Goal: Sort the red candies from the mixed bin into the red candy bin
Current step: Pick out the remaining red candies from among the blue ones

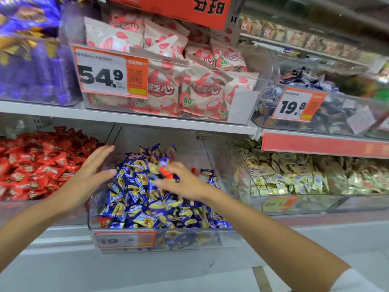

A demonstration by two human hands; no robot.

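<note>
Two hands over the mixed bin (160,138); left hand (94,171), grip spread flat by its left wall; right hand (183,182), grip pinching one red candy (166,173), blurred; two more red among the blue candies (147,197); red candy bin (31,165) just left, cut off

the mixed bin (212,148) sits mid-row below the shelf (126,118), with a price tag (125,240) on its near wall. a left bin (21,211) stands just beside it, and a right bin (294,204) on the other side. a pouch bin (242,106) stands on the shelf above. the left hand (90,169) is at the mixed bin's left wall, the right hand (185,182) on its heap.
</note>
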